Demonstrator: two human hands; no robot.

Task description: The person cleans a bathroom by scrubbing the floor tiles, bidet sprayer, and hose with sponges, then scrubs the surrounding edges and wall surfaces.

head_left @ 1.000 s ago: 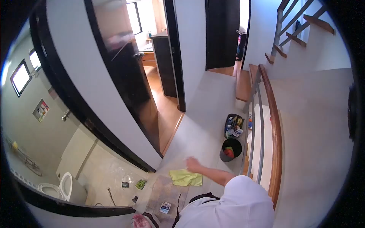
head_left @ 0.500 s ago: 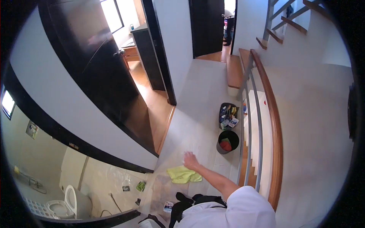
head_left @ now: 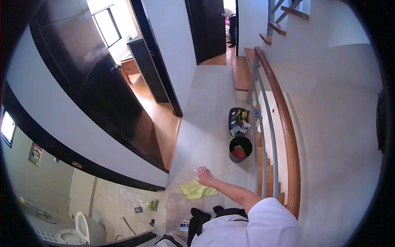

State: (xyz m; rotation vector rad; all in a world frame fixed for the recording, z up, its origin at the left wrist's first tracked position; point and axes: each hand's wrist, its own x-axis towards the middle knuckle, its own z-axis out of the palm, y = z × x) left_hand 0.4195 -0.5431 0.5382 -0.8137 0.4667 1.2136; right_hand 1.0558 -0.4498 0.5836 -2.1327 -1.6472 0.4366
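Note:
My right hand [head_left: 204, 176] reaches forward over the pale floor, just above the upper right edge of a crumpled yellow-green cloth [head_left: 193, 190]. Its fingers look stretched out and somewhat apart, with nothing visible in them and a whitish look at the tips. Whether the hand touches the cloth, I cannot tell. Close to my dark-clothed legs, a small pack with a white and blue label [head_left: 184, 224] lies on the floor. My left hand is out of sight.
A dark bin [head_left: 240, 144] with red and green cloths inside stands by the stair railing [head_left: 291, 144]. Behind it is a basket [head_left: 230, 123] of cleaning supplies. At left, a bathroom holds a toilet [head_left: 88, 230] and a green cloth [head_left: 153, 205]. A person's legs [head_left: 233, 31] show through the far doorway.
The view has shifted, so the doors, bin and railing sit further left. My right hand's fingers look more spread; the cloth lies in about the same place.

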